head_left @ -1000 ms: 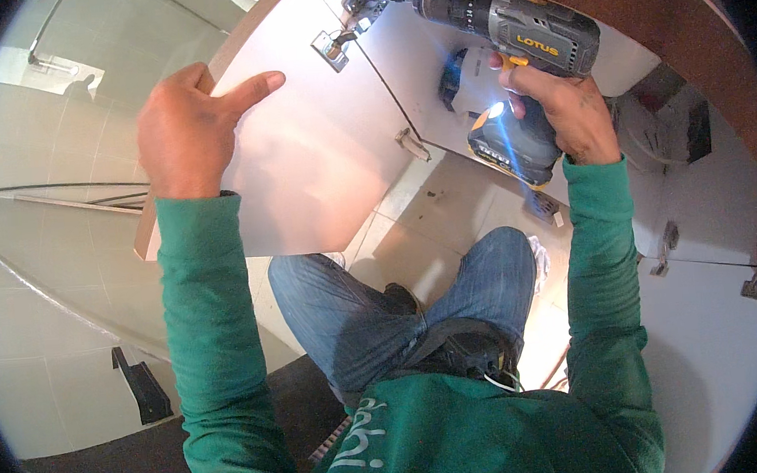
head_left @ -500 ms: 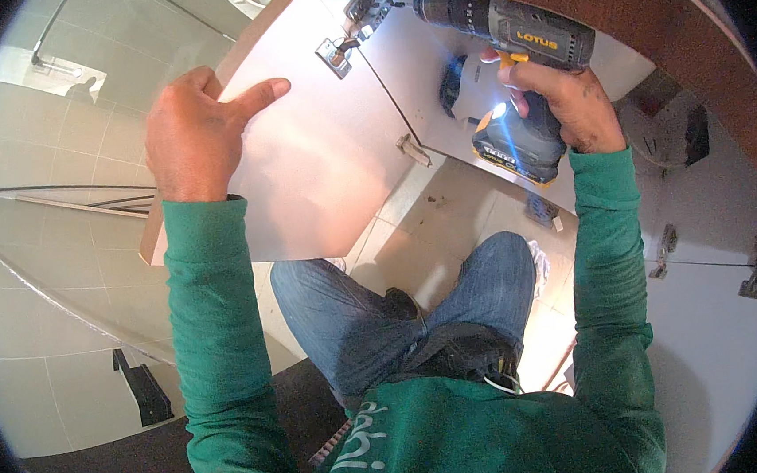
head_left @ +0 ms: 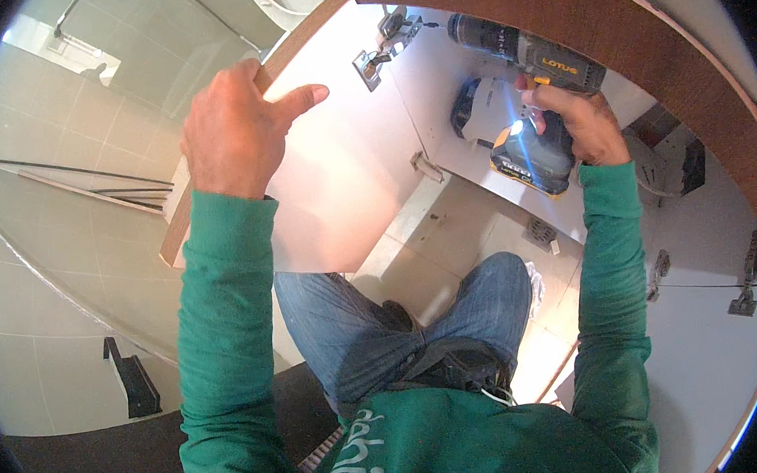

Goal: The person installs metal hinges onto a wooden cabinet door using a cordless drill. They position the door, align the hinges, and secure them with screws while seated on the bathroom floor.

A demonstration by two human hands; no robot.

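My left hand (head_left: pixel 233 137) grips the edge of a white-faced cabinet door (head_left: pixel 330 187), thumb stretched across its inner face and fingers hidden behind the edge. My right hand (head_left: pixel 590 122) is wrapped round the handle of a grey and black cordless drill (head_left: pixel 551 61), index finger by the yellow trigger. A lamp on the drill shines. The drill points left, its bit close to a metal hinge (head_left: pixel 391 38) at the door's top corner; I cannot tell whether they touch. A second hinge (head_left: pixel 427 167) is lower on the door's inner edge.
A brown curved countertop edge (head_left: pixel 647 33) arches over the drill. At the right, another white door (head_left: pixel 716 343) carries metal hinges (head_left: pixel 743 299). Beneath the cabinet, a floor drain (head_left: pixel 539 234) sits in the tiles. Thin dark strips (head_left: pixel 80 175) lean at the left, near glass.
The whole view has shifted, so the door, hinge and drill sit a little further right and lower. Both hands keep their holds, and the drill stays beside the hinge.
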